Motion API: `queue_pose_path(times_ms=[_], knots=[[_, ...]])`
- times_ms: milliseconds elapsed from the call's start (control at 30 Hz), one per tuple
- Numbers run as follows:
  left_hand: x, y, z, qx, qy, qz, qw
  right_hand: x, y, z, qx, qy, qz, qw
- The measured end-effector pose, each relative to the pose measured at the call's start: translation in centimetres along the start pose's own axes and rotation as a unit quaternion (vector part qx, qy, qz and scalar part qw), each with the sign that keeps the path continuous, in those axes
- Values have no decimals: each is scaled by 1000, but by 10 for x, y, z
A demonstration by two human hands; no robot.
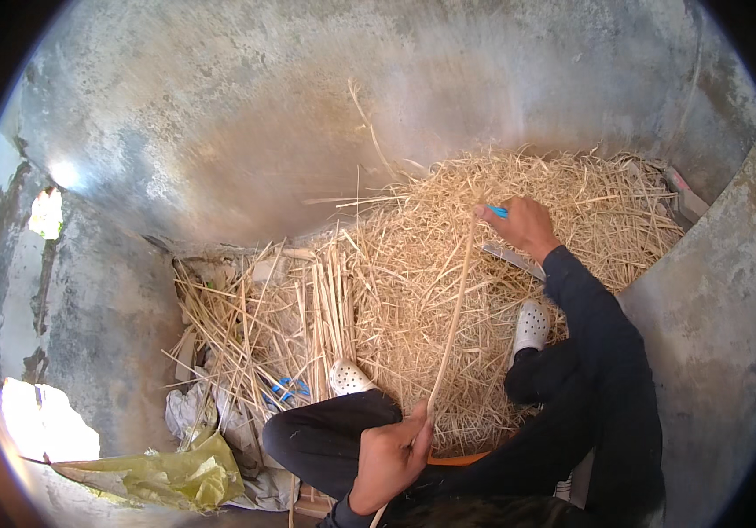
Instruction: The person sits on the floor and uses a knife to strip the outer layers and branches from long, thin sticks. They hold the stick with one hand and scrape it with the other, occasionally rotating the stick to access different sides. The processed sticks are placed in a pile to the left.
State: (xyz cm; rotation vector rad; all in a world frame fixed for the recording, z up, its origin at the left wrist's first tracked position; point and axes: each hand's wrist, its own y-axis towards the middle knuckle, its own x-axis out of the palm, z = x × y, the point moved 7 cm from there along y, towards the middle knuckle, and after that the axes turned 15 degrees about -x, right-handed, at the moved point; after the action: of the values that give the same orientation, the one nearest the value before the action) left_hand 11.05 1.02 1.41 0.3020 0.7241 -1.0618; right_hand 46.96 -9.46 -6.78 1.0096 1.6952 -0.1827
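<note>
A long, thin, pale strip of cane or split bamboo [456, 326] runs slantwise between my hands, over a heap of shavings. My left hand [393, 458], low in front of my lap, is closed on its near part, with a tail hanging below. Up and to the right, the closed fingers of my right hand [523, 227] are at the strip's far end. A small blue object [498, 211] pokes out of that hand; its kind is mostly hidden. Just under the right hand shows a flat grey blade-like piece [514, 260]; whether it joins the blue part, I cannot tell.
Straw-coloured shavings [589, 202] cover the floor between grey concrete walls [237, 114]. Longer strips [330, 295] lie left of the heap. Blue-handled scissors [288, 391] rest near my left knee, beside a yellowish plastic sheet [176, 475]. My feet wear white clogs [531, 327].
</note>
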Motion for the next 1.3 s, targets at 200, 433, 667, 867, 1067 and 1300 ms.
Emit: queue_pose_path(times_ms=[200,433,667,867,1067,1300], knots=[[-1,10,-49,-226,-253,-41,940,-17,-26,-96,-117,65,-51,990],[13,37,-44,-231,-492,-125,830,-6,-71,-169,-239,139,-76,958],[33,46,-38,-219,-599,-182,749,-11,-71,-161,-242,100,-28,965],[42,47,-37,-204,-630,-207,720,-12,-53,-137,-183,97,-33,978],[29,48,-43,-189,-467,-136,853,0,-67,-159,-227,100,-56,967],[27,47,-42,-182,-431,-141,872,1,-86,-185,-302,122,-60,943]])
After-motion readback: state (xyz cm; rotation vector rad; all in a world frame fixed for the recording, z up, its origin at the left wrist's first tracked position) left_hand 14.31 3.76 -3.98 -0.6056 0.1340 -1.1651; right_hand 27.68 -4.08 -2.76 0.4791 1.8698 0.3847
